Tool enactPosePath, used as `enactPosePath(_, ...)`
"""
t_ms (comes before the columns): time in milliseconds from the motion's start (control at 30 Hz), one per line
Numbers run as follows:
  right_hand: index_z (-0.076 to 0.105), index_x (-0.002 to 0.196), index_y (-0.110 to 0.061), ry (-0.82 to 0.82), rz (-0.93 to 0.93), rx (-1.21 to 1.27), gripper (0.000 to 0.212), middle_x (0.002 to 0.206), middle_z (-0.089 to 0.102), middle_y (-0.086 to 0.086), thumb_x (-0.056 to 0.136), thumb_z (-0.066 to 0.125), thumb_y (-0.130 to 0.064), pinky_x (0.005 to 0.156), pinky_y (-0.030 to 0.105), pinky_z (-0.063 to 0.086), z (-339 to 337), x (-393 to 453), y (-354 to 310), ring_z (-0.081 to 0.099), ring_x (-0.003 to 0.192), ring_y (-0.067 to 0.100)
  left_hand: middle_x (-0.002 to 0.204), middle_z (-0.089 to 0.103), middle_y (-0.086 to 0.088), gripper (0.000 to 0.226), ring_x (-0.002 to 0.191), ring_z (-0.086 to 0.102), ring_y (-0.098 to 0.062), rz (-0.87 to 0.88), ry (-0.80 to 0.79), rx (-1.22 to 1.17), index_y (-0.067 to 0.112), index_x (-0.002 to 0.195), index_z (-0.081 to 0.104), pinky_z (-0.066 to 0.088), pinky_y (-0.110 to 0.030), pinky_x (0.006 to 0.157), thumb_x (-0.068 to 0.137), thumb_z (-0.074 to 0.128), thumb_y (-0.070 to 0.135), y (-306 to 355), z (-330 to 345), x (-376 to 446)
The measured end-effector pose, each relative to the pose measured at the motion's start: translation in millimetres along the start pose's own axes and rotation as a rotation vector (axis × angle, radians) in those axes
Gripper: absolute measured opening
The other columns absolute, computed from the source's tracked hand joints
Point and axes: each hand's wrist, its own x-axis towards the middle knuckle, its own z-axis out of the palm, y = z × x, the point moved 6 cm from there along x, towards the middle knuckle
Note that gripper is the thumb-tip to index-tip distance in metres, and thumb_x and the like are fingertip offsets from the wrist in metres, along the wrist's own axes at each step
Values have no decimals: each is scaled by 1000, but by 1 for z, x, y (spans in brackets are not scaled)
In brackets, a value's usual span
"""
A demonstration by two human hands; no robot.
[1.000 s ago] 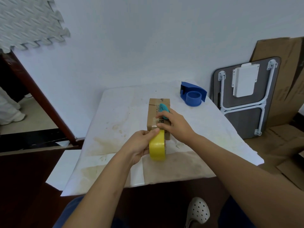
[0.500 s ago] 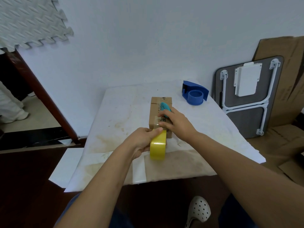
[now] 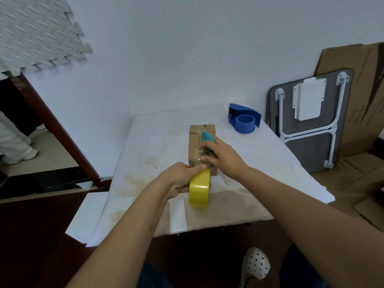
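Foam mat (image 3: 37, 34): grey interlocking tile on the wall, at 10 o'clock from the work.
Desk (image 3: 149, 142): white, stained covering; brown paper along the near edge.
Left hand (image 3: 176, 180): fingers curled round the yellow tape roll, thumb laid along its top and reaching the box's near edge.
Yellow tape roll (image 3: 199, 191): held on edge at 6 o'clock of the box, just off its near end; a strip seems to run from it onto the box top, though it is too clear to trace.
Roll handling: light and stiff, and its glossy outer face is likely to be slippery. I judge it best taken across the flat sides or through the core, keeping fingers away from the sticky strip.
Cardboard box (image 3: 196, 142): small and closed, lying lengthwise near the desk's middle with its seam running from 12 to 6 o'clock.
Box handling: probably light enough to slide under a pull, so it wants pressing down from above.
Right hand (image 3: 223, 157): resting on the box top, fingers closed over the teal cutter.
Teal cutter (image 3: 207, 137): its tip sticks out towards 11 o'clock, lying on the seam.
Blue tape dispenser (image 3: 244, 119): at 1 o'clock from the box, well apart.
Folding table (image 3: 311, 125): leaning on the wall at 3 o'clock, in front of cardboard sheets (image 3: 365, 84).
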Motion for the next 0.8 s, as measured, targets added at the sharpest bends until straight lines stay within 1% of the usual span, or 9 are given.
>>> enactPosePath(133, 56, 117, -23, 9, -1, -4, 28, 124, 53, 5, 92, 58, -34, 86, 31, 51, -1, 0, -2, 56, 107, 19, 97, 77, -19, 33, 86, 74, -27, -46, -33, 9, 0, 111, 65, 59, -40, 85, 91, 67, 26, -2, 1, -5)
enactPosePath(233, 56, 119, -21, 21, -6, -3, 30, 125, 52, 4, 92, 57, -35, 86, 29, 49, -1, 0, -2, 55, 107, 18, 96, 75, -23, 29, 78, 74, -28, -41, -41, -84, -2, 112, 63, 60, -42, 83, 93, 64, 20, -4, 7, -6)
enactPosePath(333, 56, 120, -22, 25, -11, -10, 32, 125, 52, 4, 92, 56, -37, 85, 29, 50, -1, 0, 0, 56, 105, 19, 86, 74, -23, 25, 66, 73, -26, -32, -31, -197, -5, 110, 61, 62, -38, 72, 94, 61, 14, -8, 10, -5)
enactPosePath(433, 56, 118, -23, 48, -24, -12, 31, 122, 53, 3, 92, 55, -39, 82, 25, 49, 0, -1, 3, 57, 102, 17, 81, 73, -23, 23, 63, 71, -26, -27, -17, -213, -5, 108, 61, 62, -36, 65, 94, 60, 13, -9, 12, -3)
enactPosePath(500, 57, 117, -22, 68, -40, -11, 30, 120, 53, 2, 92, 56, -39, 80, 20, 46, 2, -2, 3, 58, 101, 15, 79, 73, -21, 25, 64, 71, -26, -33, -28, -197, -6, 108, 62, 61, -37, 68, 94, 59, 14, -9, 12, 0)
enactPosePath(567, 57, 116, -21, 86, -51, -17, 31, 120, 54, 3, 91, 57, -38, 81, 18, 45, 4, -3, 2, 58, 100, 14, 78, 73, -20, 27, 65, 71, -27, -47, -46, -175, -6, 109, 63, 60, -41, 76, 94, 60, 17, -9, 10, 2)
enactPosePath(600, 57, 117, -21, 95, -56, -21, 31, 120, 54, 3, 91, 58, -38, 82, 18, 47, 4, -3, 1, 58, 100, 14, 79, 73, -20, 29, 66, 71, -27, -56, -50, -167, -6, 110, 64, 59, -42, 79, 93, 62, 18, -10, 8, 4)
enactPosePath(700, 55, 120, -20, 87, -59, -42, 35, 122, 54, 5, 91, 58, -39, 87, 24, 49, 3, -3, 0, 57, 101, 15, 86, 74, -21, 32, 70, 72, -26, -75, -26, -163, -5, 113, 64, 61, -41, 77, 92, 65, 19, -11, 2, 9)
enactPosePath(800, 52, 124, -21, 41, -73, -124, 41, 127, 51, 8, 89, 60, -41, 91, 31, 47, 5, -3, 2, 55, 105, 22, 108, 72, -25, 33, 86, 68, -27, -54, 54, -188, 1, 113, 68, 55, -46, 90, 89, 68, 25, -12, -3, 15)
